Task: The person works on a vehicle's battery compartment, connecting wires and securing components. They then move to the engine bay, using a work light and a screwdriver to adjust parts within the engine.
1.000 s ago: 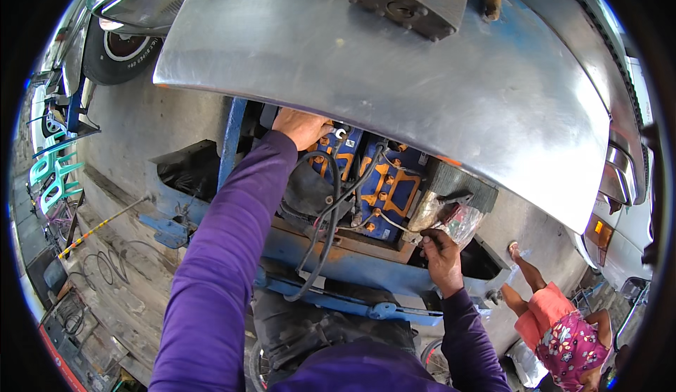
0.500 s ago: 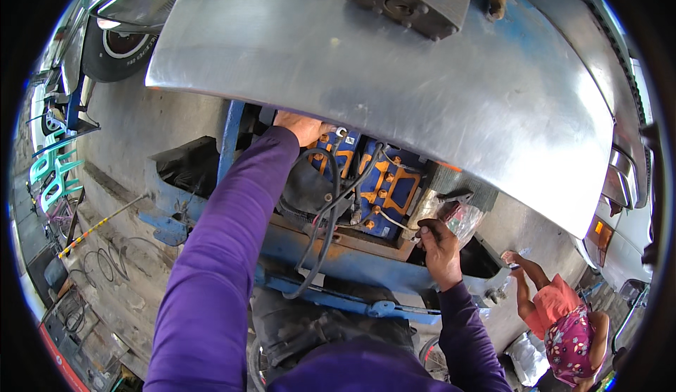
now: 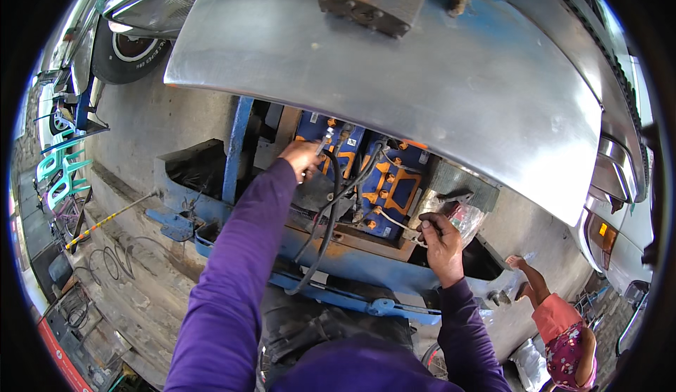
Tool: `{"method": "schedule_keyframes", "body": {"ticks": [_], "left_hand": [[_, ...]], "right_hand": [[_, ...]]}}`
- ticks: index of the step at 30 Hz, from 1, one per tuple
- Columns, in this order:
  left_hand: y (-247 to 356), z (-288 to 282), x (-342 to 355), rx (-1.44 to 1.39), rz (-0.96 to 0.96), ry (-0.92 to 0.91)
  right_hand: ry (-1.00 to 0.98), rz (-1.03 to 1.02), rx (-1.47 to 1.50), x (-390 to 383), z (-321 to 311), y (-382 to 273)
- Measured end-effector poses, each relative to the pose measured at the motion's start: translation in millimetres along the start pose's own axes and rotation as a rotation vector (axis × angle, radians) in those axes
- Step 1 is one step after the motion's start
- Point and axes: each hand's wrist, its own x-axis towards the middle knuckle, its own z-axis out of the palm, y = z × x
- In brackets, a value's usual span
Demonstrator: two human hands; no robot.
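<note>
My left hand (image 3: 299,158) is closed on a small metal wrench (image 3: 325,138), raised over the left of two blue and orange batteries (image 3: 392,188). Grey and black cables (image 3: 331,212) loop across the batteries and down over the blue metal frame (image 3: 338,300). My right hand (image 3: 440,244) pinches a pale cable (image 3: 391,219) at the right front of the battery bay. Just beside it lies a clear plastic bag (image 3: 470,223) with reddish contents on a grey block (image 3: 479,195). A large silver metal panel (image 3: 380,68) overhangs the bay.
A bare-legged person (image 3: 563,336) in coral shorts is at the lower right, beside a white vehicle (image 3: 612,258). At left are a tyre (image 3: 130,61), mint plastic chairs (image 3: 63,173), a yellow-banded pole (image 3: 105,221) and hoses on the concrete (image 3: 113,265).
My left hand has come out from under the panel edge, down toward me, with the wrench now showing. The person at right has moved slightly. My right hand stays near the pale cable.
</note>
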Motion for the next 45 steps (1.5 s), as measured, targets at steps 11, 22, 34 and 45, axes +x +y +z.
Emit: {"method": "schedule_keyframes", "body": {"ticks": [11,22,34,45], "left_hand": [[-32,141,-227,0.435,0.606,-0.073],[21,73,-123,1.280,0.795,0.740],[43,49,28,1.591,0.869,0.480],[25,44,24,1.488,0.841,0.508]], "right_hand": [[-0.428,0.001,0.658,-21,45,-48],[0.578,0.191,-0.005,61,-79,163],[0.547,0.012,-0.690,79,-82,191],[0.515,-0.055,-0.786,65,-74,171]]}}
